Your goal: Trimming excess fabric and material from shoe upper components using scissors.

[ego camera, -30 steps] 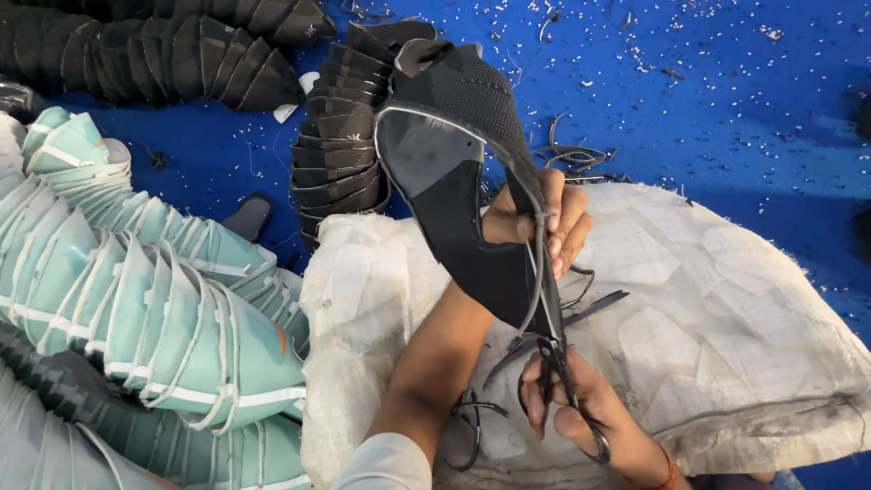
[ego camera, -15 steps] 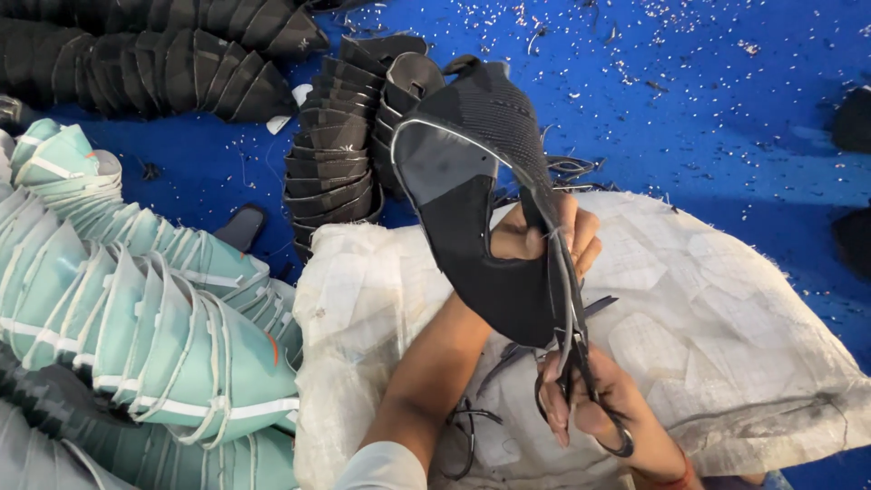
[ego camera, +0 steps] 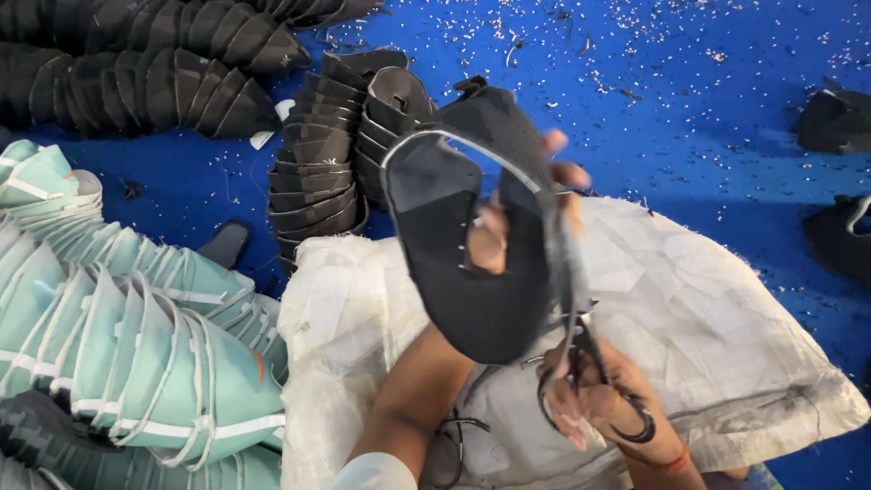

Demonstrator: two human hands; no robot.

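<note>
My left hand reaches up from the bottom and grips a black knitted shoe upper, held up over a white woven sack. Its fingers show through the upper's opening and past its right edge. My right hand is lower, closed on the handles of black scissors, whose blades point up along the right edge of the upper. Thin black trimmed strips lie on the sack by my forearm.
Nested stacks of black uppers lie behind on the blue floor, with more at top left. Nested mint-green uppers fill the left. Loose black pieces sit at right. White specks litter the floor.
The upper has turned in my left hand, so its inner side faces me more. The scissors stay along its right edge. The view has shifted slightly.
</note>
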